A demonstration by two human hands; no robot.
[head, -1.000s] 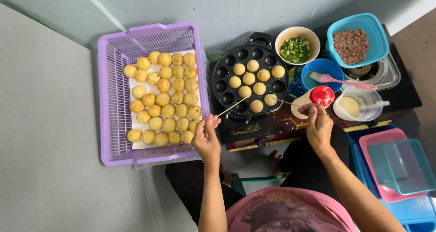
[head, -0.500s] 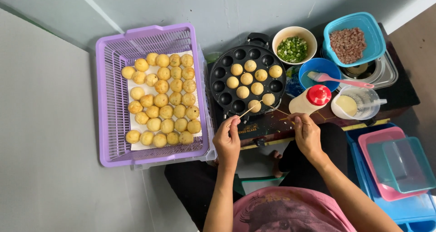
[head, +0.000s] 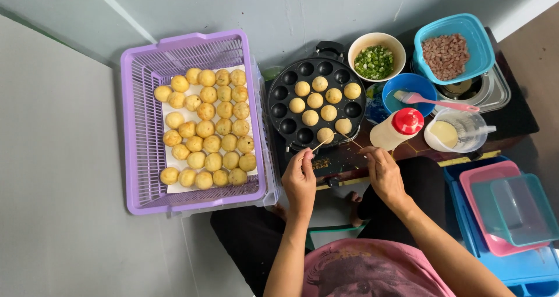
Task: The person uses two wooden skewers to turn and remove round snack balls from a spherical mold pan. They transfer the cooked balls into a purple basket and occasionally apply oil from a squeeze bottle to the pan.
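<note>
your left hand point(head: 299, 178) and right hand point(head: 382, 172) each pinch a thin pale skewer point(head: 319, 146), tips angled up toward one golden ball point(head: 325, 135).

The person wears a pink shirt point(head: 372, 271) with a dark printed figure on the front and black trousers point(head: 244, 239); both forearms are bare.
</note>
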